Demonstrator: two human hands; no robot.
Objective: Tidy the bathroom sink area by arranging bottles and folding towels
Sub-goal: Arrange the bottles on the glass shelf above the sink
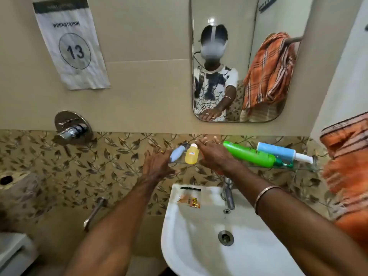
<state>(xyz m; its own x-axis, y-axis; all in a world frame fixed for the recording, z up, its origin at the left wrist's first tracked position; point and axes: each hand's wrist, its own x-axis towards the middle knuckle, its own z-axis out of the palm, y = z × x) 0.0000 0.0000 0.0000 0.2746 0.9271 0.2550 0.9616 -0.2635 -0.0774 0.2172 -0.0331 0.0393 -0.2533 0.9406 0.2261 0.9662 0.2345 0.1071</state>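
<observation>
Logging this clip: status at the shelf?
Left hand open by pale blue tube. Right hand open beside small yellow bottle. Green bottle lying flat.

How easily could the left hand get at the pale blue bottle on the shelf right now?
Probably easily. The left hand is open right beside the pale blue bottle, with nothing between them. The yellow bottle stands close on its far side, so a wide grasp might nudge it.

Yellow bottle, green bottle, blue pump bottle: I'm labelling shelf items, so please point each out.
yellow bottle [191,156], head view, on its body.
green bottle [251,155], head view, mid-body.
blue pump bottle [276,151], head view, on its blue body.
</observation>
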